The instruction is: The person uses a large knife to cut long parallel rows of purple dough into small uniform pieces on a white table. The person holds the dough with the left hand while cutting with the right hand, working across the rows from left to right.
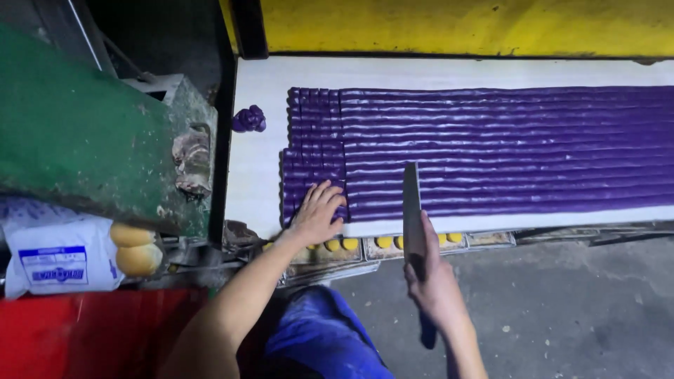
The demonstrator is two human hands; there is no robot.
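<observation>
— How is the light sitting here?
— It's falling brightest on the white bench (260, 168), while the upper left corner is sinking into near-black shadow.
— Anything glaring?
— The yellow panel (456, 24) is glowing strongly, without blowing out.
— And sharpness?
— The whole frame is looking soft and smeared; straight edges are bowing slightly toward the borders.

Purple ridged dough strips (491, 147), white belt (260, 161)

Food production workshop: white conveyor belt (260, 175) carrying purple dough ropes (505, 151), green machine housing (84, 133), concrete floor (562, 302).
</observation>
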